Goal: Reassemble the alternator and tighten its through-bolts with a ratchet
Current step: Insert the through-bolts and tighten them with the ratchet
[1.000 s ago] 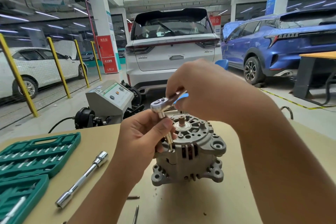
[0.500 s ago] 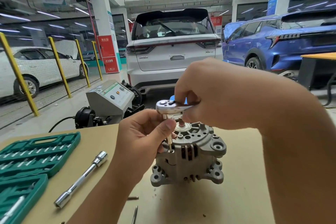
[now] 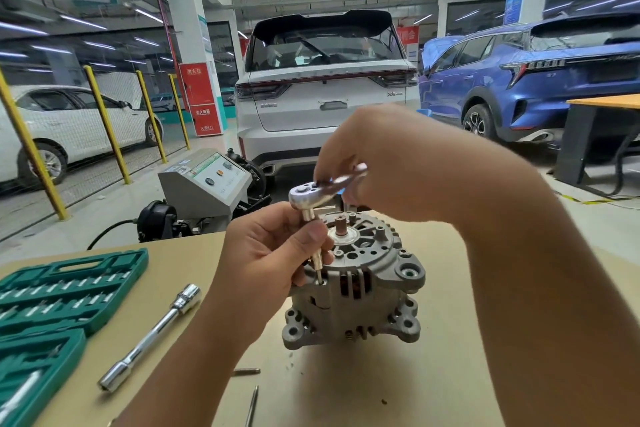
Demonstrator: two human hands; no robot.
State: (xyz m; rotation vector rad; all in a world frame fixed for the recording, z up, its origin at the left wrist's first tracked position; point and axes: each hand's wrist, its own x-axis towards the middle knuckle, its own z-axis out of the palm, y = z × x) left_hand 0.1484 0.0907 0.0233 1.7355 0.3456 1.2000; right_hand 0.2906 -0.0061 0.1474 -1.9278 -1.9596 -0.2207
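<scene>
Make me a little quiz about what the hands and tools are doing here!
1. True or false: the ratchet is lying on the table.
2. Which hand grips the ratchet handle? A left B right
3. Fill in: the left hand pinches the bit standing on the ____.

Key: 1 false; the right hand holds it above the alternator. 2 B. 3 alternator.
</scene>
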